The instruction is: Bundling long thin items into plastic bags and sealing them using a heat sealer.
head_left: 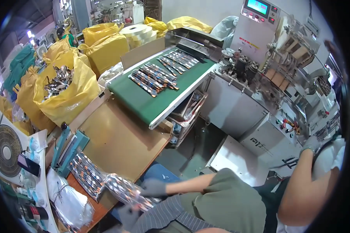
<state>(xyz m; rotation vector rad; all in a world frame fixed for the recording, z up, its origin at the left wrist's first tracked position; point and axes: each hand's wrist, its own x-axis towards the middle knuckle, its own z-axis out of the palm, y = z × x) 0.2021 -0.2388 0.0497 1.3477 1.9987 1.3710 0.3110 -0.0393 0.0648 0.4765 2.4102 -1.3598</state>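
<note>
A bundle of narrow patterned stick packets (122,188), dark, white and orange, hangs at the table's near edge, apparently in clear plastic. My right hand (153,188), in a grey glove, grips its right side. At the bundle's lower end is my left hand (129,216), also gloved and closed on it; both hands are blurred by motion. Touching the bundle's left end, a second patterned bundle (86,174) lies on the table. Beside that sits a stack of clear plastic bags (68,198), tied with a dark cord.
A teal bag sealer (72,149) stands on the brown table (112,128). More stick packets lie on the green conveyor belt (134,103) beyond. Yellow sacks (79,91) crowd the left, near a fan (7,144) and a phone (28,165). A co-worker's gloved hand (310,143) is by machinery at right.
</note>
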